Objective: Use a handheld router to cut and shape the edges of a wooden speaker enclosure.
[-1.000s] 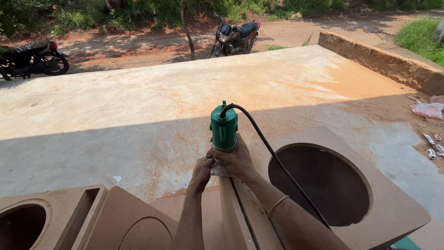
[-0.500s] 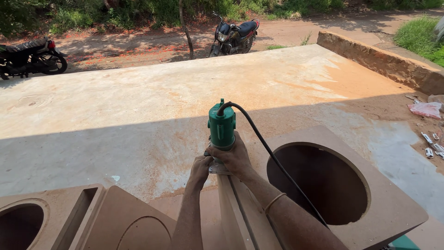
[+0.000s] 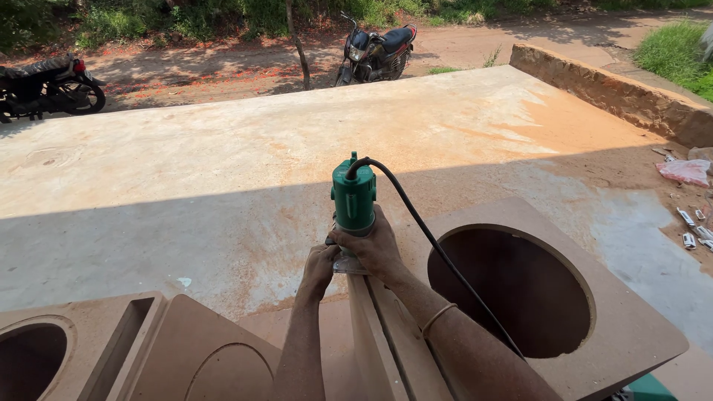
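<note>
A green hand-held router (image 3: 353, 194) with a black cord (image 3: 431, 245) stands upright at the far end of a narrow upright brown board (image 3: 368, 327). My right hand (image 3: 373, 249) wraps around the router's lower body. My left hand (image 3: 319, 269) grips the router's metal base from the left side. The cord runs back over my right forearm, which wears a thin bangle (image 3: 434, 318).
A brown panel with a large round hole (image 3: 520, 289) lies to the right. More cut panels with a round hole and a slot (image 3: 89, 349) lie to the left. A dusty concrete slab (image 3: 223, 171) stretches ahead. Two motorcycles (image 3: 379, 48) are parked beyond; small debris lies far right.
The router and both hands have stayed almost in place on the board's end; the view has shifted slightly.
</note>
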